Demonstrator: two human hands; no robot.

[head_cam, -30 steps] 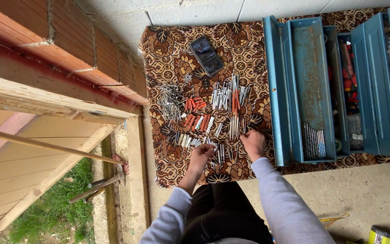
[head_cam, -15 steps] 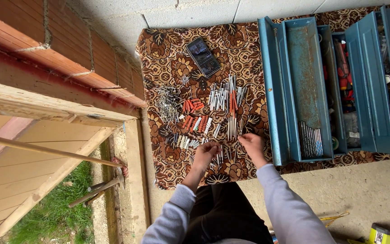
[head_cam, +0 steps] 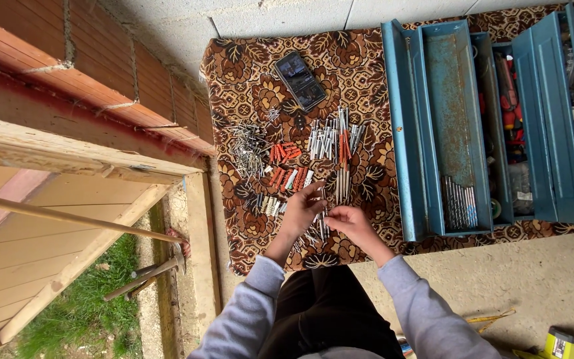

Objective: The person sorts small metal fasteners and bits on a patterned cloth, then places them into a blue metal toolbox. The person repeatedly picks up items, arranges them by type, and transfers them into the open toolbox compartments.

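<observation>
My left hand (head_cam: 302, 209) and my right hand (head_cam: 349, 220) meet over the near part of a brown floral cloth (head_cam: 240, 73) spread on the floor. Both pinch at thin metal screws or nails (head_cam: 320, 223) lying between them; which hand grips which piece I cannot tell. Just beyond my fingers lie sorted groups: orange wall plugs (head_cam: 284, 153), grey and white plugs (head_cam: 270, 203), a heap of silver screws (head_cam: 250, 149), and long pale fasteners (head_cam: 330, 136). A dark phone (head_cam: 299, 80) lies face up farther back.
An open blue metal toolbox (head_cam: 456, 100) stands on the right, its trays holding drill bits (head_cam: 460, 203) and tools. A brick wall and wooden frame are at left, a hammer (head_cam: 151, 272) on the ground below. A yellow tool (head_cam: 563, 346) sits at bottom right.
My two hands have drawn closer together over the small fasteners near the cloth's front; the view has shifted slightly toward the cloth.
</observation>
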